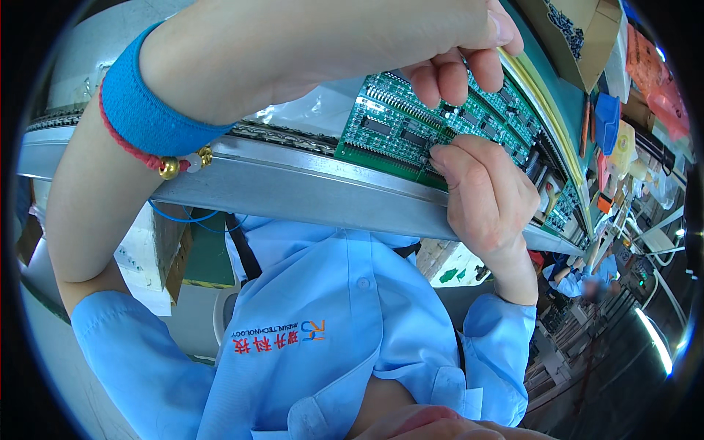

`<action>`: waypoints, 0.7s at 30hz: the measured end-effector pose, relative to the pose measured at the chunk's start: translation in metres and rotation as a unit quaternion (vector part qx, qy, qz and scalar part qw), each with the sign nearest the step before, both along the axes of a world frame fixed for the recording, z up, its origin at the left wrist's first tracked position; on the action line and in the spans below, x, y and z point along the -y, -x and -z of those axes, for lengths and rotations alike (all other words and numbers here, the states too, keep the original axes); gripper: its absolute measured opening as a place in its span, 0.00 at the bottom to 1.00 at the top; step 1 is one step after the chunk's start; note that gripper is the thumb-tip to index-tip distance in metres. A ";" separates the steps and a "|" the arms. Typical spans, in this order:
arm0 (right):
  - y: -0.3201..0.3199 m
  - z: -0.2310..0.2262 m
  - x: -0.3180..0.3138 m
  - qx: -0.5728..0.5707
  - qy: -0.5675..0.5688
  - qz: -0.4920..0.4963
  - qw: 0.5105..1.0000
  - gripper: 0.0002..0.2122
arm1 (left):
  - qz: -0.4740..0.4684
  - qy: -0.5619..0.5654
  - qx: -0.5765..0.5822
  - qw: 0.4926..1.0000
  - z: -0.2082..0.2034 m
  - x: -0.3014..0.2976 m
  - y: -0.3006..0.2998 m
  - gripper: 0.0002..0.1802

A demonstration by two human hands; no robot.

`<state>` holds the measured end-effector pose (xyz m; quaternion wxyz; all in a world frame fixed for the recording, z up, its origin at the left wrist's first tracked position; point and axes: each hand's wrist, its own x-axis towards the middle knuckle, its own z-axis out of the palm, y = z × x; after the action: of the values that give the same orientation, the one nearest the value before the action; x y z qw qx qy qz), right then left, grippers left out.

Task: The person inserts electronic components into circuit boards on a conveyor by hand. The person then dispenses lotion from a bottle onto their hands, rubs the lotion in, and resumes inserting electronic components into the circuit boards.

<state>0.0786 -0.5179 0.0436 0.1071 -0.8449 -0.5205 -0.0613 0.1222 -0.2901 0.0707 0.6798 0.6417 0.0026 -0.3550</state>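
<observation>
Circuit board (pixel 367 139): green, fitted with black chips and long rows of pins, located directly beneath the fingers of both hands. Its near edge lies along a metal rail (pixel 315 192) that runs in front of the person's blue shirt (pixel 323 293).

Right hand (pixel 493 194): positioned over the near part of the board, fingers folded. The thumb and index fingertip are drawn close together at the board's surface, just beside the black chips. Whether a small part is pinched between them cannot be told. Part of the board extends to the left of these fingertips and part lies beyond them; the hand covers a section.

Left hand (pixel 458 40): reaches across from the left, above the far part of the board. Its fingers are bent, side by side, with the tips pointing down toward the board. Contact with the board cannot be confirmed, and any grip is hidden. The left forearm carries a blue wristband (pixel 143 103) and a red cord bracelet with gold beads (pixel 169 168).

Surroundings: a yellow strip (pixel 568 154) curves past the board's right side. Beyond it stand a cardboard box (pixel 600 48) containing small dark parts and a blue bin (pixel 606 123).
</observation>
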 end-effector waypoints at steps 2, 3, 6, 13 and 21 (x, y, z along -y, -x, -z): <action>0.000 0.000 -0.001 0.001 0.000 -0.006 1.000 0.13 | 0.001 -0.018 -0.001 1.000 -0.004 -0.001 0.001 0.19; 0.000 0.000 -0.001 0.001 0.000 -0.010 1.000 0.14 | 0.002 -0.019 -0.003 1.000 -0.005 -0.001 0.001 0.19; 0.000 -0.005 0.001 0.002 0.007 -0.019 1.000 0.15 | -0.003 -0.022 -0.009 1.000 -0.005 -0.002 0.001 0.19; 0.027 -0.004 0.009 -0.004 -0.042 -0.034 0.999 0.15 | -0.077 0.061 0.059 0.993 0.015 0.001 0.002 0.15; 0.050 0.019 -0.032 0.076 -0.075 0.035 0.994 0.17 | -0.112 0.034 0.129 0.985 0.035 0.003 -0.014 0.15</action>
<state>0.0284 -0.4854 0.0242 0.1280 -0.8452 -0.4910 -0.1676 0.1358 -0.2927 0.0362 0.7314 0.6542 -0.0259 -0.1906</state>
